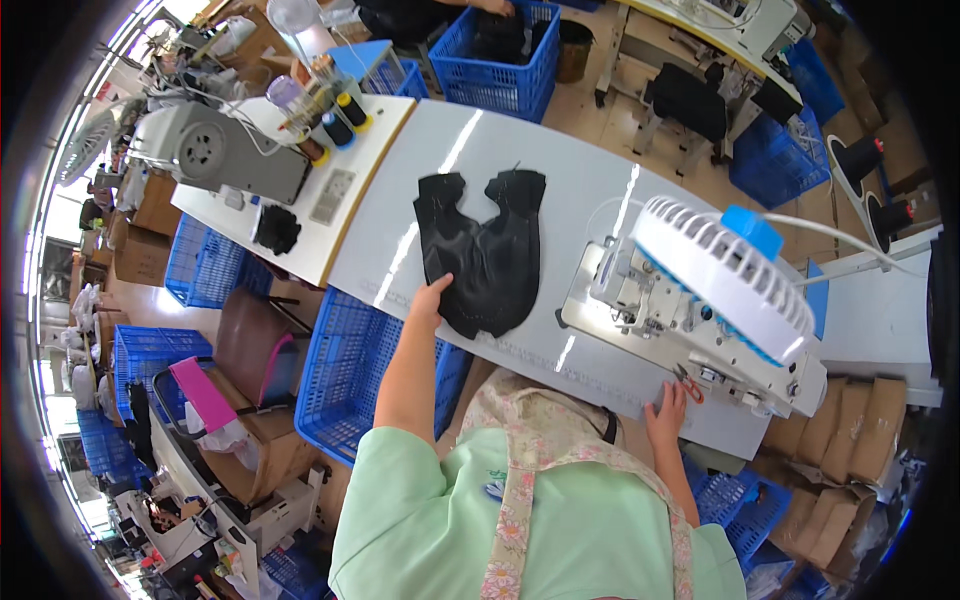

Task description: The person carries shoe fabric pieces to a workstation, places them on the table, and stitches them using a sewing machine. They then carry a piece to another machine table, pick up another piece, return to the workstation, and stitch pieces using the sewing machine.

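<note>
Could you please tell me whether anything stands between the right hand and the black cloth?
Nothing visible does: the white tabletop lies between the right hand and the black cloth. The sewing machine stands close beside that path, on its far side. The left hand touches the cloth.

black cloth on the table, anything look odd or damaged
A little: the black cloth, touched by the left hand, is rumpled in the middle rather than flat, and a thread seems to poke past its top edge. No tear shows.
</note>
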Demonstrator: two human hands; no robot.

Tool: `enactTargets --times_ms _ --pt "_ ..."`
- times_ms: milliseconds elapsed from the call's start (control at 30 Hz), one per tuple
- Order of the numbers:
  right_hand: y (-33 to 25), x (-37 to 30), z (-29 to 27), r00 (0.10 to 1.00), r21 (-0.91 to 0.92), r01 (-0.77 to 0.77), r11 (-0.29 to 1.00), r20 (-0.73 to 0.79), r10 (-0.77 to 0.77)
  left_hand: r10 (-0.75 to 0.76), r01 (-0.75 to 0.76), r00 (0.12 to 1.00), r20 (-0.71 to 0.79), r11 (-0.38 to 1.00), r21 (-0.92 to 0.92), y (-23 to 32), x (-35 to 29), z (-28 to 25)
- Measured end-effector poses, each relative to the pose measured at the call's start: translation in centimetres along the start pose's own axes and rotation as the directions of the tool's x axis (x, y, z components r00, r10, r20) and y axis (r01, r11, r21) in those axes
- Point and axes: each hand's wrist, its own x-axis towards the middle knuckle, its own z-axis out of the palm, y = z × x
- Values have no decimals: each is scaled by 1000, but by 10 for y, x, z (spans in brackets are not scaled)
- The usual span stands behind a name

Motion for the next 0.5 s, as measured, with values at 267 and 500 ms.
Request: enactTargets --times_ms 267,500 --pt "9 -21 39 982 -144 40 989 -178 -65 115 -43 965 236 956 -290 -22 -3 -24" --pt "26 -29 57 943 -281 58 958 -300 -145 272 -118 879 392 920 -375 -38 -4 -40"
